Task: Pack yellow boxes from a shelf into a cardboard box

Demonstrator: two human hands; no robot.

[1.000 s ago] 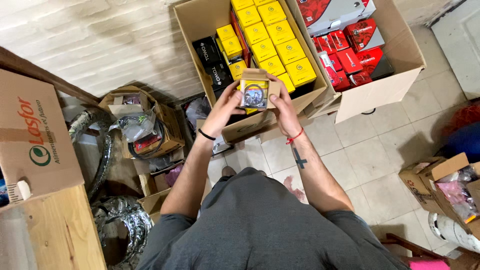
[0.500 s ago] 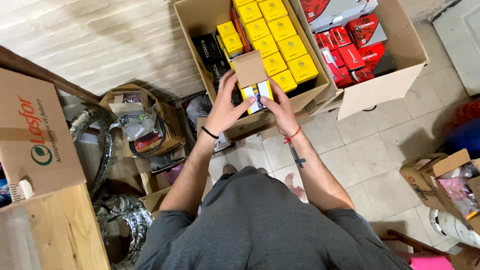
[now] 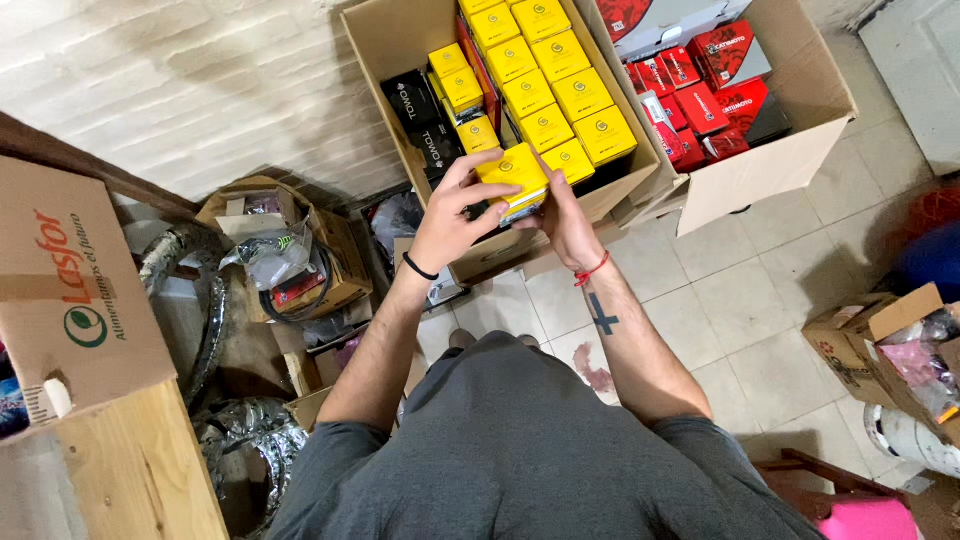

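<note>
Both hands hold one small yellow box, its lid closed, above the near edge of a large open cardboard carton. My left hand grips the box's left side with fingers over the top. My right hand supports its right side from below. The carton is packed with rows of matching yellow boxes and a few black boxes on the left.
A second open carton at the right holds red boxes. A small carton of wrapped parts sits at the left by tyres. A big brown box rests on a wooden surface. More cartons stand at the right on the tiled floor.
The small box's flap stood open before, with a part showing inside; now the lid is shut and the box sits a little lower, held flat in both hands.
</note>
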